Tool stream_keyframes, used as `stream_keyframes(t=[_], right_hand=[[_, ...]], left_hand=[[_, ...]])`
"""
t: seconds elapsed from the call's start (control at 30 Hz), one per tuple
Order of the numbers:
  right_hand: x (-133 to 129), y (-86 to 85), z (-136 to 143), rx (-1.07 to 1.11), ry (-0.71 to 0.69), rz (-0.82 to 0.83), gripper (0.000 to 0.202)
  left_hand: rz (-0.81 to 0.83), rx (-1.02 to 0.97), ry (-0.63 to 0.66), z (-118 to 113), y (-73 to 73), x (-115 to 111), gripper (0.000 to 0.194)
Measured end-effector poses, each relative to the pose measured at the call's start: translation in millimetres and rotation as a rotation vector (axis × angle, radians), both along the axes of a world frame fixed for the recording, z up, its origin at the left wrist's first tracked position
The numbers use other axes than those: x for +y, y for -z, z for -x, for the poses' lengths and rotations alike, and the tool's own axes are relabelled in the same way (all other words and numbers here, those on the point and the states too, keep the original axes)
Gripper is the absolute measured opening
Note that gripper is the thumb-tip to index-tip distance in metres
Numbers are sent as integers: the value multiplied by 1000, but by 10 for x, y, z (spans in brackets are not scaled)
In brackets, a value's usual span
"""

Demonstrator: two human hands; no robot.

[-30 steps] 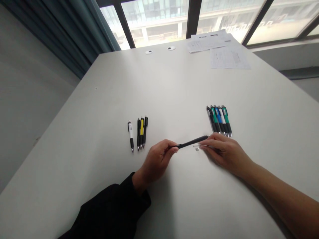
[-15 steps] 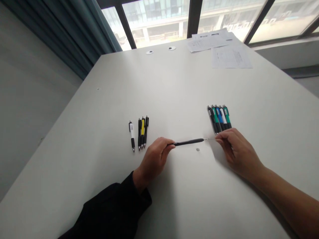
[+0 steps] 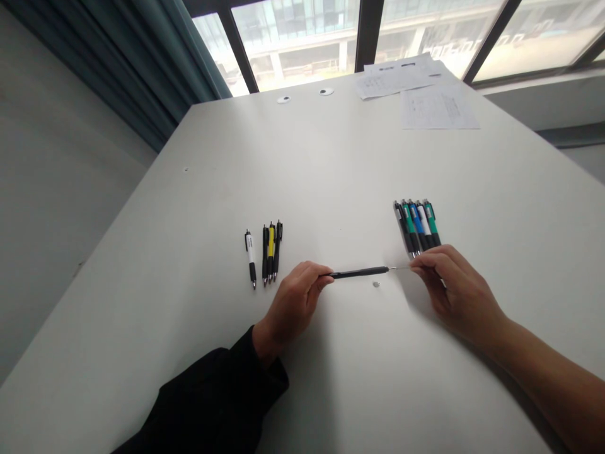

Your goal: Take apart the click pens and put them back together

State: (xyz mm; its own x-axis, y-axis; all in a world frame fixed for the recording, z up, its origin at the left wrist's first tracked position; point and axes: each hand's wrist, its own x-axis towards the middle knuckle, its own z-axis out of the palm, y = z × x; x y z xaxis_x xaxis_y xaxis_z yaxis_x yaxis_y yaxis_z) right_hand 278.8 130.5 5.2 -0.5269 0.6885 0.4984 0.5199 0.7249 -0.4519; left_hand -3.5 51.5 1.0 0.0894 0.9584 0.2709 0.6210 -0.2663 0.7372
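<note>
My left hand [image 3: 296, 299] pinches the rear end of a black pen barrel [image 3: 362, 272], which points right, nearly level. From the barrel's front end a thin, pale refill [image 3: 401, 267] reaches to my right hand [image 3: 451, 284], whose thumb and forefinger are closed on its far end. Just below the barrel's front, a small silver tip piece [image 3: 376, 284] lies on the white table. Left of my left hand lie a white pen [image 3: 250, 258] and a group with a yellow pen [image 3: 271, 252] between black ones. Beyond my right hand is a row of green, blue, white and black pens [image 3: 416, 224].
The white table [image 3: 302, 164] extends toward the windows. Printed papers [image 3: 439, 107] lie at its far right corner, and two oval white pieces [image 3: 326, 92] are near the far edge. A blue-grey curtain [image 3: 142, 57] hangs at the left.
The front of the black barrel has dipped slightly, making it more level. My right hand has shifted very slightly right and down, still closed on the refill.
</note>
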Motion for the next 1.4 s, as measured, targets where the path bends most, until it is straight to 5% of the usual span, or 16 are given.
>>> stream_keyframes(t=[0.5,0.77,0.97,1.17,1.4], right_hand=[[-35,2,-4,-88,-70,-41,16],[-80,-31,83,7,-189,78,18],[-109,-15,69,28,-153,162,16],[-94,16,102,-44,-97,301,43],[-149,29,279,-160,-27,260,21]], left_hand=[[-42,79,49,-16,3,-8,13],[-53,42,92,-26,-1,-12,12],[-36,0,62,-27,-7,-13,12],[-1,-34,-8,-36,-3,-4,12],[-3,-10,-16,-32,10,4,12]])
